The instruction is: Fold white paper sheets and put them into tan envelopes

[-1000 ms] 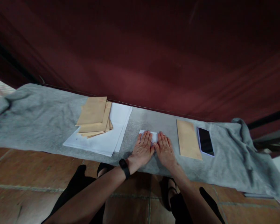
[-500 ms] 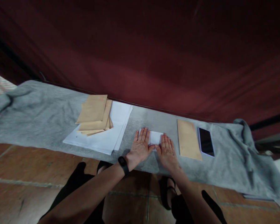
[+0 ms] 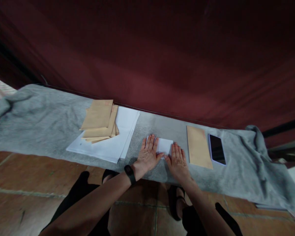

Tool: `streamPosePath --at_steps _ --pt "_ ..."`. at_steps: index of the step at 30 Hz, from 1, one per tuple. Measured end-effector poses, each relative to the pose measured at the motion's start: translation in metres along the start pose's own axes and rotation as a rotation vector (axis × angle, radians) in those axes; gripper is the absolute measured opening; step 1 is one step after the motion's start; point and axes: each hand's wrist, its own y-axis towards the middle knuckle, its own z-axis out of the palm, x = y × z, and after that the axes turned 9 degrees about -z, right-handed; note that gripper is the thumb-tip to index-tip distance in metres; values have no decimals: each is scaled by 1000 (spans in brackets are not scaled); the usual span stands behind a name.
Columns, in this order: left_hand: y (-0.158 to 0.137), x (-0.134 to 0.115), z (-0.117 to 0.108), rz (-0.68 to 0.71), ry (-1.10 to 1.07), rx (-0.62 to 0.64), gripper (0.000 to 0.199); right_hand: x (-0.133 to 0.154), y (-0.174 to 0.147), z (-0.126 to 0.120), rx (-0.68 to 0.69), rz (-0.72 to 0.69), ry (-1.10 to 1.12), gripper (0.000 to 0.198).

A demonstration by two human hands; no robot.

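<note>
A small folded white paper lies flat on the grey cloth, between and partly under my hands. My left hand rests flat on its left part, fingers stretched out and pointing away from me. At its right edge lies my right hand, also flat with fingers extended. Both thumbs point inward near the paper's lower edge. To the right of my right hand is a brown envelope, lying apart from it. How the paper is folded beneath my palms is hidden.
On the left, several brown envelopes are piled on white paper sheets. A phone with a dark screen lies right of the single envelope. A dark red upright surface stands behind the cloth; a tiled floor lies in front.
My right hand has slid slightly to the right, baring more of the white paper. My left hand has stayed in place.
</note>
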Motion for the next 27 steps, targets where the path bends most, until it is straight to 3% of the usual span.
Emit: streamPosePath --at_steps 8,18,20,25,27 --pt "-2 12 1 -24 2 -39 84 0 -5 -7 26 -11 4 71" --pt "4 24 -14 -96 42 -87 72 1 -14 -17 74 4 57 65" --pt "5 20 -21 -21 0 -83 66 -3 -8 -24 107 49 125 61" --pt "-3 -4 -26 427 -168 104 54 -17 15 -40 68 156 390 65" --pt "-10 -13 -21 515 -189 143 57 -19 20 -42 57 158 491 66"
